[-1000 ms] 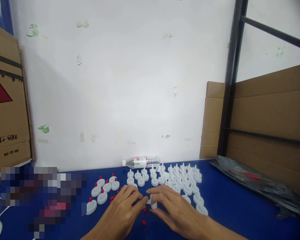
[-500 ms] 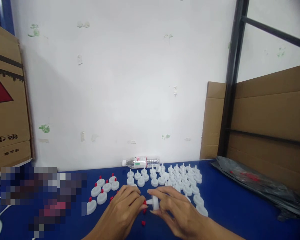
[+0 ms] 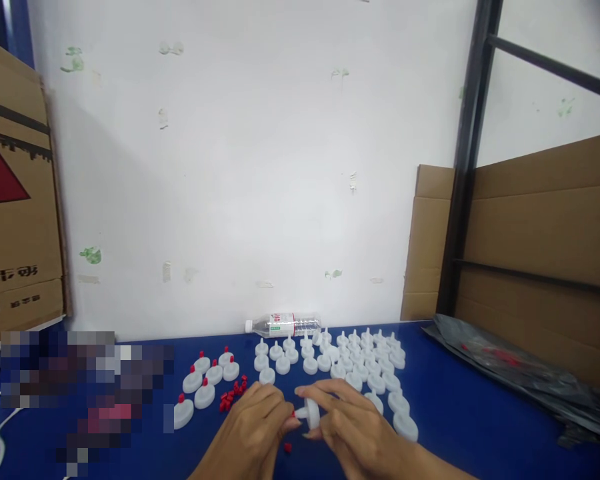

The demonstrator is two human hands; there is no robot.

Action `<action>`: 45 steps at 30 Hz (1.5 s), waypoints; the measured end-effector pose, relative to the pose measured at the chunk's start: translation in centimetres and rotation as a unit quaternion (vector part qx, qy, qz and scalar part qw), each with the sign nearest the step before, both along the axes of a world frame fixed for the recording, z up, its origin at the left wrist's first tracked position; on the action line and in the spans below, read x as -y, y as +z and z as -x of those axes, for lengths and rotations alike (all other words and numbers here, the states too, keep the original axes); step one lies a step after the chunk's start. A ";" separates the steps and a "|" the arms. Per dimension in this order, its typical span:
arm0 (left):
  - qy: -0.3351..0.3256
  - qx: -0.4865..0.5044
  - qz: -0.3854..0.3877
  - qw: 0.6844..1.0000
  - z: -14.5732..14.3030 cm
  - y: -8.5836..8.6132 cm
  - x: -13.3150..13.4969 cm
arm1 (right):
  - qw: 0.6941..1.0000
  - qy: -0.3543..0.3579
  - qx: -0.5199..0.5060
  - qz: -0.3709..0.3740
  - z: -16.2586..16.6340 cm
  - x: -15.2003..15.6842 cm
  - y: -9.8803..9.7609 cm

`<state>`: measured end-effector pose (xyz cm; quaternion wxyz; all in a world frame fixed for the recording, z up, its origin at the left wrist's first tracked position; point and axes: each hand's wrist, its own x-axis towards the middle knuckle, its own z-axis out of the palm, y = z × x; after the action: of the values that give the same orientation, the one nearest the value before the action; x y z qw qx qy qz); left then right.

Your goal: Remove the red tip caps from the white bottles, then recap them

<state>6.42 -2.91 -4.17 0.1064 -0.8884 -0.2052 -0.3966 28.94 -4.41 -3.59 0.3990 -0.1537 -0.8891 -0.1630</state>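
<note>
My right hand [image 3: 353, 430] pinches a white nozzle cap [image 3: 311, 414] turned on its side, nozzle pointing left. My left hand [image 3: 253, 430] is closed, its fingertips pressing a small red tip [image 3: 293, 414] against that nozzle. Both hands hover low over the blue table [image 3: 470, 413]. Several bare white caps [image 3: 360, 363] stand in rows just beyond my right hand. To the left stand several white caps with red tips [image 3: 205, 381]. A little pile of loose red tips [image 3: 233, 392] lies ahead of my left hand, and one red tip [image 3: 287, 447] lies under my hands.
A clear water bottle [image 3: 283, 325] lies on its side by the white wall. Black plastic bags [image 3: 515, 370] lie at the right in front of cardboard sheets and a black metal frame [image 3: 467, 160]. A cardboard box [image 3: 13, 200] stands at the left. A white cable [image 3: 0, 437] runs bottom left.
My right hand lifted a white cap off the table and turned it sideways. My left hand brought a red tip up to its nozzle. Both hands drew slightly nearer to me.
</note>
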 end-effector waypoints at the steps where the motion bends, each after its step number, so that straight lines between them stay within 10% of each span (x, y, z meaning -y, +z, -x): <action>1: -0.005 0.001 0.008 1.000 0.0 -0.1 -0.1 | 1.000 0.002 0.005 -0.006 0.0 -0.1 -0.2; 12: -0.029 0.098 0.051 0.993 0.5 2.8 0.5 | 0.998 -0.065 -0.014 -0.019 1.0 0.4 1.3; 18: 0.102 0.075 0.062 0.990 4.2 5.1 -2.2 | 0.983 -0.174 0.013 0.065 1.2 -0.3 2.8; 26: 0.185 -0.082 0.104 0.974 9.0 4.9 -5.4 | 0.973 -0.195 0.077 0.096 1.9 -2.3 1.3; 45: 0.287 -0.167 0.176 0.927 9.1 4.4 -5.7 | 0.942 -0.272 0.125 0.152 -0.4 -2.1 1.0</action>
<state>-2.66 2.82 0.23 0.0898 -0.8494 -0.4971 -0.1528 29.32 -2.34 -2.64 0.1967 -0.4270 -0.8703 -0.1467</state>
